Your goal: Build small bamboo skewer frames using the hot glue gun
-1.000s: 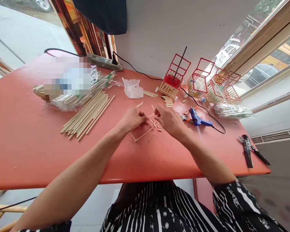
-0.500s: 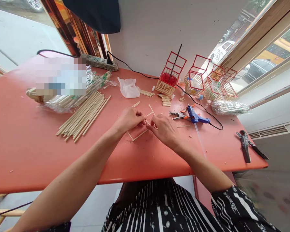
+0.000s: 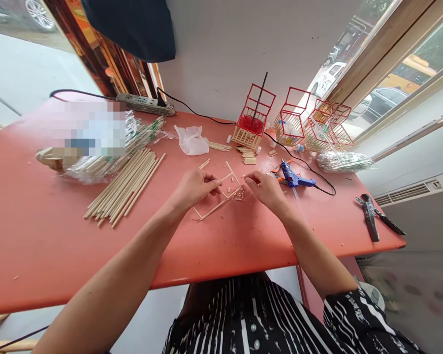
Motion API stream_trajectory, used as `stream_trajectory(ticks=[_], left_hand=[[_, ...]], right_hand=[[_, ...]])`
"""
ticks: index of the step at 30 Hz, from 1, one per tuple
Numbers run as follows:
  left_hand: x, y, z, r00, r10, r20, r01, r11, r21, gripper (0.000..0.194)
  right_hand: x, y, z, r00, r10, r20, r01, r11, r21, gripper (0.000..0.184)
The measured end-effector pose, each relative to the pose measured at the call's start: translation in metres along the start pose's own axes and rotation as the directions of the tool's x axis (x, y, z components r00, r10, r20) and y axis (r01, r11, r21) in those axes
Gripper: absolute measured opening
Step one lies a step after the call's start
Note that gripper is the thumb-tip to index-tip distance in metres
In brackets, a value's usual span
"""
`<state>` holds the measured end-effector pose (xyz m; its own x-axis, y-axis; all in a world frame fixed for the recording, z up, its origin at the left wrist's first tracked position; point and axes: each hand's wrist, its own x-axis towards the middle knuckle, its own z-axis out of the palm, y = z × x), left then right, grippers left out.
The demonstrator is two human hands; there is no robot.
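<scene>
A small square frame of thin wooden sticks (image 3: pixel 221 194) lies flat on the red table (image 3: pixel 59 236) in front of me. My left hand (image 3: pixel 194 188) rests on the frame's left side, fingertips pinched on a stick of it. My right hand (image 3: pixel 268 189) hovers just right of the frame, fingers curled together near its far right corner; what they hold, if anything, is too small to make out. Bits of cut wood (image 3: pixel 239 197) lie scattered between the two hands.
A blue glue gun (image 3: pixel 293 179) and pliers lie right of my right hand. Long sticks (image 3: pixel 127 184) and a plastic-wrapped bundle sit left. Red-and-wood lantern frames (image 3: pixel 291 120), a white bag (image 3: pixel 192 140), a power strip (image 3: pixel 143 103) stand behind. Black cutters (image 3: pixel 371 221) lie far right.
My right hand has drawn back to the right, off the frame. The stick frame now shows whole between the hands. My head has shifted, so the view slid slightly.
</scene>
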<state>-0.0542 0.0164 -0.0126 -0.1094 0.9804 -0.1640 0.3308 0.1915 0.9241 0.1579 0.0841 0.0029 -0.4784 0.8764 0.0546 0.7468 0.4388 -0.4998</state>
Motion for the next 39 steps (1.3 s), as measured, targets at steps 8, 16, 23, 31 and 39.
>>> stream_trajectory(ticks=[8, 16, 23, 31, 39], left_hand=[[-0.011, 0.011, -0.001, 0.999, 0.002, 0.035, 0.002, 0.994, -0.106, 0.028], [-0.017, 0.018, 0.004, 0.998, 0.056, 0.022, -0.052, 0.988, -0.142, 0.032], [-0.023, 0.023, 0.008, 0.995, 0.083, -0.049, -0.089, 0.989, -0.119, 0.029], [-0.023, 0.023, 0.008, 0.996, 0.063, -0.061, -0.069, 0.993, -0.096, 0.026], [-0.021, 0.02, 0.009, 0.996, 0.07, -0.056, -0.075, 0.991, -0.109, 0.023]], right_hand=[[-0.005, 0.001, 0.004, 0.99, -0.038, 0.139, -0.01, 0.945, 0.327, 0.023], [-0.021, -0.003, 0.002, 0.991, -0.063, 0.117, 0.001, 0.886, 0.464, 0.024], [-0.031, -0.011, -0.003, 0.998, -0.056, 0.042, 0.031, 0.892, 0.452, 0.025], [-0.032, -0.007, -0.001, 0.996, -0.068, 0.055, 0.035, 0.883, 0.467, 0.024], [-0.032, -0.007, 0.0, 0.995, -0.085, 0.047, 0.053, 0.881, 0.469, 0.023]])
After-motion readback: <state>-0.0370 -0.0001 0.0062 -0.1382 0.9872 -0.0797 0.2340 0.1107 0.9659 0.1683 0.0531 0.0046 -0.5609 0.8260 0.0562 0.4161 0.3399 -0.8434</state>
